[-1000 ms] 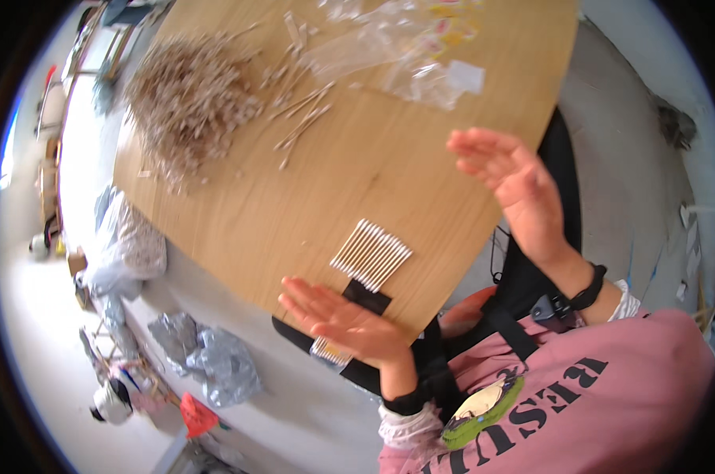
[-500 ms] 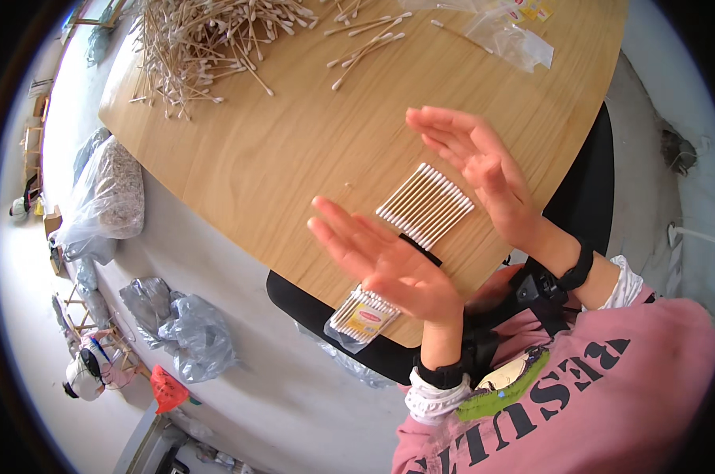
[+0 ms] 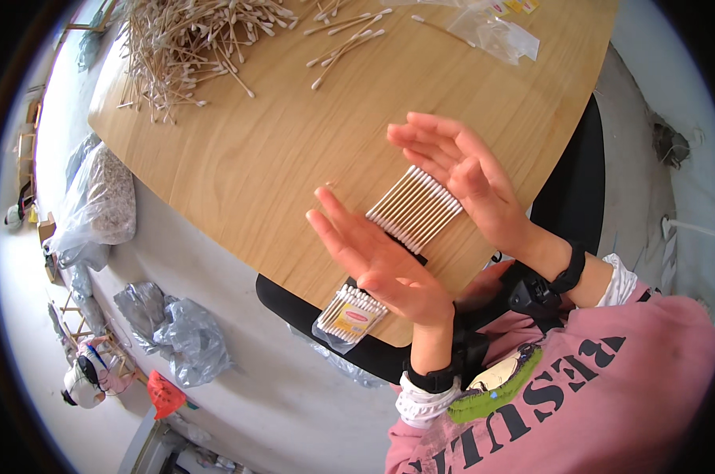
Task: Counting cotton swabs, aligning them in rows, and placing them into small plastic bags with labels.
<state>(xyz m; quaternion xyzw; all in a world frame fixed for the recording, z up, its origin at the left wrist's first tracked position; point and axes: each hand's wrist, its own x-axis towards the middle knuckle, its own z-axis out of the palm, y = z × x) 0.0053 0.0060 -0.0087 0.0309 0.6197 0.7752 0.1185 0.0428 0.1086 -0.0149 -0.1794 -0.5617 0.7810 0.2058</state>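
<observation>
A flat row of cotton swabs (image 3: 414, 209) lies side by side on the wooden table (image 3: 294, 150) between my two hands. My left hand (image 3: 381, 261), fingers stretched out, is close to the row's near-left ends and holds nothing. On the other side, my right hand (image 3: 472, 178) is spread along the far-right ends, also with nothing in it. Whether the palms touch the swab tips I cannot tell. A small clear pack of cotton swabs (image 3: 351, 314) with a yellow label lies at the table edge beside my left wrist.
At the far left of the table is a large heap of loose cotton swabs (image 3: 191, 47), with several strays (image 3: 345, 51) beside it. Clear plastic bags (image 3: 496, 35) lie at the far right. On the floor stand filled bags (image 3: 108, 197) and a grey bag (image 3: 191, 340). Another person (image 3: 88, 375) sits beyond.
Both hands have closed in on the row of swabs, which sits nearer to each palm now. The whole view has shifted slightly.
</observation>
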